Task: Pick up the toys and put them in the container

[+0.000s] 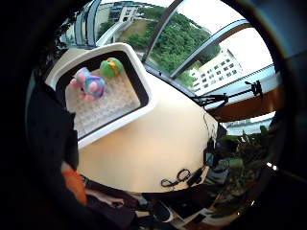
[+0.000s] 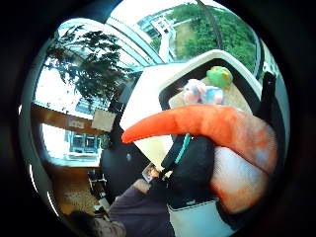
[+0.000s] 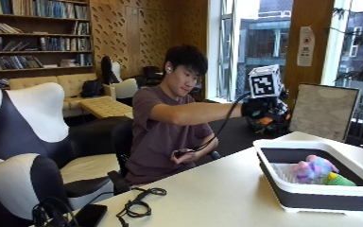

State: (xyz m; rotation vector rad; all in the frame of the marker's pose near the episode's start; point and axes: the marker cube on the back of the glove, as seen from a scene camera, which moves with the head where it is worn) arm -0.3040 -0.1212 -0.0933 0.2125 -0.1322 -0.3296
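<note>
Toys fill one end of the tub point(image 3: 314, 187) in the outside view: a pastel plush point(image 3: 312, 169) and a green toy point(image 3: 337, 178) lie touching on its ribbed floor, at the end farther from the person. The tub, white-rimmed with dark walls, sits at the table's point(image 3: 232, 198) right edge. A seated person holds the gloved right hand point(image 3: 264, 112) raised above the tub's near end, arm stretched out level; a glimpse of orange shows under the glove. The bare left hand point(image 3: 185, 153) rests at the person's lap, by the table's far edge. A coiled cable point(image 3: 136, 203) lies near the table's near-left corner.

From the little-finger side, the tub point(image 1: 139, 72) shows from above, with the plush point(image 1: 89, 84) and green toy point(image 1: 111, 67) side by side in 1 corner. Bare tabletop point(image 1: 153, 148) spreads beside it, the cable point(image 1: 176, 177) near its edge. A sliver of orange toy point(image 1: 74, 184) sits at the palm's edge.

From the thumb side, the orange toy point(image 2: 217, 131) spans the view close to the palm, tapered to a point and paler at its thick end. A gloved finger point(image 2: 190, 168) curls across it, gripping it. Beyond, the 2 toys point(image 2: 205, 89) lie in the tub point(image 2: 232, 57).
</note>
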